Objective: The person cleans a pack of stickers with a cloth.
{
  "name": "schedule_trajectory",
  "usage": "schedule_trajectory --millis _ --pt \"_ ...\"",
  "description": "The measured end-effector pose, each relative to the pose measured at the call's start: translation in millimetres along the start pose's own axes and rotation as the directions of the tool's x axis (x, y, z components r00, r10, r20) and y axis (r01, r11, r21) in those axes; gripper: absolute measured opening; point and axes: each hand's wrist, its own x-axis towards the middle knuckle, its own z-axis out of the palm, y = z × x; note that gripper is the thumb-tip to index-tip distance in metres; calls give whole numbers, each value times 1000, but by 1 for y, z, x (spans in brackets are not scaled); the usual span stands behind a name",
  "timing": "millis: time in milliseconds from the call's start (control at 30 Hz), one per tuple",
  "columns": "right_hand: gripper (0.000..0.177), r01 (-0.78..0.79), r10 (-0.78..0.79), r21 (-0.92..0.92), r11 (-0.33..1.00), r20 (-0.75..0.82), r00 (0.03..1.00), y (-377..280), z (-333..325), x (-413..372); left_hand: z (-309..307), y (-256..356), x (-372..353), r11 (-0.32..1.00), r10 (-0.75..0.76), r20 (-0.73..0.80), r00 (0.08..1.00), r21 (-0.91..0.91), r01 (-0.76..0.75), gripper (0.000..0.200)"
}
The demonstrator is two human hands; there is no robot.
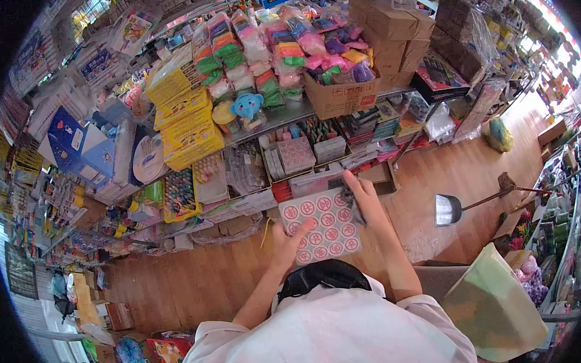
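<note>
My left hand (289,244) grips the left side of a flat pack of Chinese chess pieces (320,228), its thumb lying over the front. Rows of round white pieces with red characters show through the pack. At the pack's upper right corner, my right hand (362,196) is closed around a dark grey cloth (352,198), which touches the pack's edge. A similar pack with red circles (296,153) lies in a bin on the shelf ahead.
A loaded shelf runs across the front, with yellow boxes (186,131), bagged coloured clay (283,50) and an open carton (343,97). To the right on the wooden floor (422,181) are a dustpan (447,210) and a broom (506,182). A pale green bin (500,302) stands near my right side.
</note>
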Motion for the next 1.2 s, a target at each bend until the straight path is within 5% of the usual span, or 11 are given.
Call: schedule_trajectory --millis 100,167,367,433,467,500,700,833,933,1067,1200 --pt "43 28 -31 -141 990 -17 999 18 4 -17 -4 15 9 997 40 -137 990 -57 -48 37" --pt "45 -148 148 -8 989 50 988 5 16 -42 -12 21 15 951 -12 -289 957 -300 -78 39" --pt "47 -127 128 -8 992 87 988 13 -2 -27 -13 5 8 986 -110 -61 992 -129 101 42" --pt "48 384 -415 -232 894 -102 904 8 3 -16 1 -4 4 993 -93 -156 983 54 102 42" --pt "46 150 -144 54 987 -103 984 -1 -5 -12 6 -7 1 997 -83 -30 996 -11 83 43" --pt "46 152 -146 52 987 -102 984 -6 -4 -9 10 -3 -2 994 -64 95 993 -77 72 43" --pt "46 -114 113 -25 993 -29 993 6 10 -34 -7 19 18 983 -82 -130 988 -177 58 39" --pt "49 -194 177 96 976 156 972 21 1 -34 -9 26 20 959 -44 -181 983 -284 -10 39" --pt "48 -90 88 16 996 91 992 38 -18 -7 -9 6 11 999 -54 -132 990 -11 53 37" --pt "44 -62 76 206 977 -58 995 0 -4 2 3 11 4 999 10 114 993 38 -15 32" --pt "41 -51 49 149 988 15 999 31 -6 2 -1 6 6 999 -19 19 1000 -47 20 33"
